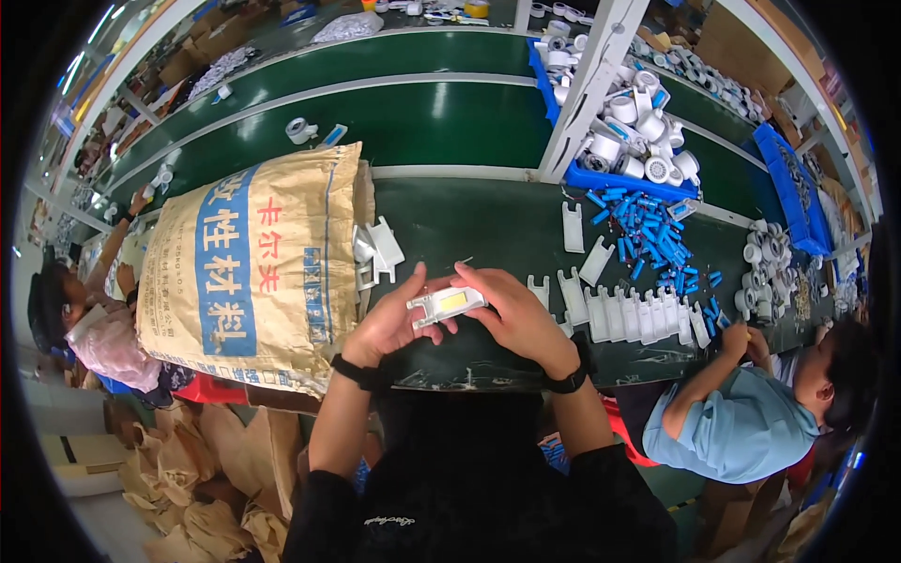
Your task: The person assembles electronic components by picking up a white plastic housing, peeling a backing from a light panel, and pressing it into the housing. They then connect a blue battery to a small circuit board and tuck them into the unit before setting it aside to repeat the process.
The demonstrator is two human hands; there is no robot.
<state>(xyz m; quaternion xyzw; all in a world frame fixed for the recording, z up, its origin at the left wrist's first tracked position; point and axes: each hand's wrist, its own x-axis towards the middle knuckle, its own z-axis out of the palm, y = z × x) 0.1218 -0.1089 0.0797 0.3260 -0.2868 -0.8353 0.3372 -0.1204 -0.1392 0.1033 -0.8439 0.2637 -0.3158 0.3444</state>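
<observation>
Between my hands, over the near edge of the dark green bench, is a white plastic housing [454, 302] with a yellow rectangular panel facing up. My left hand [387, 314] cradles its notched left end, the fingers curled underneath. The fingers of my right hand [514, 317] close on its other end. Similar white housings [643, 317] stand in a slanted row right of my hands, and a few lie loose behind the row. Past them is a heap of blue cylindrical cells [649, 242]. More white pieces [383, 246] spill from the mouth of a large paper sack [282, 272] on my left.
Blue bins [631, 186] piled with white round-headed units stand behind the cells, beside a white upright post [593, 89]. A green conveyor [441, 122] runs along the back. One person [741, 413] sits close on the right, another [103, 319] at far left. Crumpled brown paper [211, 479] lies below left.
</observation>
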